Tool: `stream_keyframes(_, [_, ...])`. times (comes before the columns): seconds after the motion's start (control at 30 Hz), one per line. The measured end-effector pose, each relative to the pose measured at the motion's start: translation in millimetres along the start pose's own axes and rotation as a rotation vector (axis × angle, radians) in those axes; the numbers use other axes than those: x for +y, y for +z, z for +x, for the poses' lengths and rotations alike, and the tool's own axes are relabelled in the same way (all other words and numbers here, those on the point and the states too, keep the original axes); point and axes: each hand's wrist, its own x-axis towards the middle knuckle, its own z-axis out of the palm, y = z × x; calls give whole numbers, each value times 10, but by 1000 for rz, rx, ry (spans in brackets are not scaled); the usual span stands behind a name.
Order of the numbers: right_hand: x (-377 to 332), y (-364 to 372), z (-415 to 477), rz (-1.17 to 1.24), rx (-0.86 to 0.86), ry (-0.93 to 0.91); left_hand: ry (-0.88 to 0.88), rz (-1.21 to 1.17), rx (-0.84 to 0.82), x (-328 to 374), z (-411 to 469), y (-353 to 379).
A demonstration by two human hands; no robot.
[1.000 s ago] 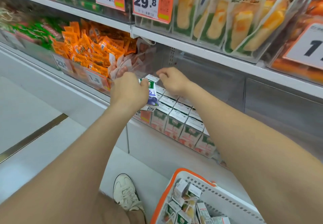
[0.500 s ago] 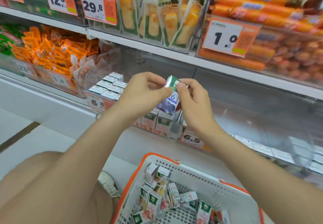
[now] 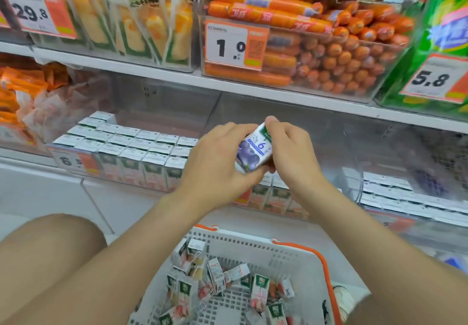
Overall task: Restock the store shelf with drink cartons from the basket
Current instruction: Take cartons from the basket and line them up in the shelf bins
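**One small carton, pinched from both sides**

Lowest in frame, our basket holds loose drink cartons — small and light, we judge, stiff at the edges but easily dented on the faces. Above it, mid-frame, our left hand and right hand both pinch one tilted blueberry carton. Beyond, left of centre, the shelf carries neat rows — best gripped by the narrow sides when slotting in.

A clear bin of orange sausages carries a price tag reading 1.0. Left of it stand yellow corn packs; right of it, green packages tagged 5.8. Below it, far left, lie orange snack packets.
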Motion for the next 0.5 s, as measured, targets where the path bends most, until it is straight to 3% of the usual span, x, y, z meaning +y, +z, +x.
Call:
stream_keyframes(0.1, [18, -460, -34, -167, -67, -19, 10, -143, 36, 216, 23, 280])
stream_keyframes(0.23, [57, -1093, -100, -408, -53, -56, 11, -267, -82, 490, 75, 637])
stream_keyframes(0.33, [144, -1488, -126, -517, 11, -60, 62, -200, -216, 673, 175, 931])
stream_keyframes(0.5, [420, -2116, -40, -611, 216, -49, 210, 48, -235, 931, 247, 1444])
